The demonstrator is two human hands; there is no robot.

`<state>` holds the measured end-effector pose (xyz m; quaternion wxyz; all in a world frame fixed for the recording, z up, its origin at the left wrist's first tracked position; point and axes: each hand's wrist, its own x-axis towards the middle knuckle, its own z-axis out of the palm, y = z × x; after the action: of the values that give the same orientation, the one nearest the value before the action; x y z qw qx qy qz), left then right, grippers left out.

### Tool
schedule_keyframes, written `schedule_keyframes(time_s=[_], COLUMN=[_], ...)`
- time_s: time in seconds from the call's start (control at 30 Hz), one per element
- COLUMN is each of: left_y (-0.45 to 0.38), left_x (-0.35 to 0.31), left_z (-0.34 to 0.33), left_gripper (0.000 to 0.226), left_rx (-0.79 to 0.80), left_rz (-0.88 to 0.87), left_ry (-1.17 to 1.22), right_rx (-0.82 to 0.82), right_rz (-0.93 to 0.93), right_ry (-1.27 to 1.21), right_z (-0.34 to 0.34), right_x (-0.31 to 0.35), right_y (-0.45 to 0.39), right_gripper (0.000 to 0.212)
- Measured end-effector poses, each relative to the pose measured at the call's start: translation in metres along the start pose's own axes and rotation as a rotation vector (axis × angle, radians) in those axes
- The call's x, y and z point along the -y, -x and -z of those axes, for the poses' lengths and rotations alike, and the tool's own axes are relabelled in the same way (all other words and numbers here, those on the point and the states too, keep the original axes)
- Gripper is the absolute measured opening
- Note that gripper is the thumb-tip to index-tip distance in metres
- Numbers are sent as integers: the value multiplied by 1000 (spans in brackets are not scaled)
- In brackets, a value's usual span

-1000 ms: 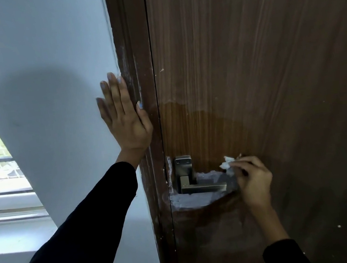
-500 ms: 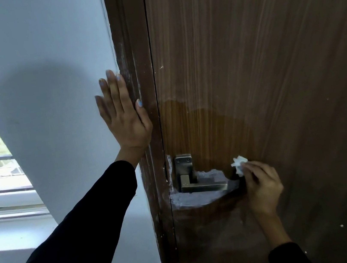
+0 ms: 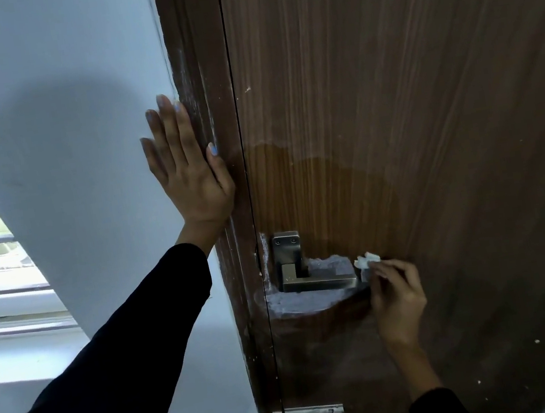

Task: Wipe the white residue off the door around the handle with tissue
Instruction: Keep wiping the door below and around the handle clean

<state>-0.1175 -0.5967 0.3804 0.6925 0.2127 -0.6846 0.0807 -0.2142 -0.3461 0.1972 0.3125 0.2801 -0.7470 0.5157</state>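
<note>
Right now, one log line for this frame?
left hand: flat on wall by door frame | right hand: pinches tissue against door, right of handle | white residue: remains around handle

A metal lever handle [image 3: 318,282] is mounted on the brown wooden door [image 3: 426,112]; white residue [image 3: 299,303] is smeared around it.

Left hand [image 3: 189,179] mid-frame, left of centre: flat, fingers straight and together pointing up, thumb out to the right, palm pressed against the surface. Left arm in a black sleeve [image 3: 119,370] runs in from the lower left corner. Right hand [image 3: 396,297] lower right of centre: fingers curled, tips pinching a small white wad. Right forearm bare, black cuff at bottom edge.
</note>
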Motion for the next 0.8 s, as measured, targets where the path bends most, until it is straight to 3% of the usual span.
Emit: schedule_keyframes(time_s=[0.13, 0.33, 0.57, 0.7, 0.8], left_y=[-1, -1, -1, -1, -1], left_x=[-1, -1, 0, 0, 0], left_z=[1, 1, 1, 1, 1], left_gripper=[54, 54, 54, 54, 54], left_rx=[2, -3, 3, 8, 8], left_rz=[-2, -4, 0, -2, 2], left_ry=[14, 17, 23, 32, 34], right_rx=[209, -72, 140, 147, 328], right_rz=[-34, -238, -160, -141, 101], right_ry=[51, -36, 14, -38, 110], right_z=[-8, -15, -34, -40, -40], right_x=[-8, 6, 11, -4, -1], right_y=[29, 19, 54, 76, 87], right_gripper=[29, 24, 23, 43, 82])
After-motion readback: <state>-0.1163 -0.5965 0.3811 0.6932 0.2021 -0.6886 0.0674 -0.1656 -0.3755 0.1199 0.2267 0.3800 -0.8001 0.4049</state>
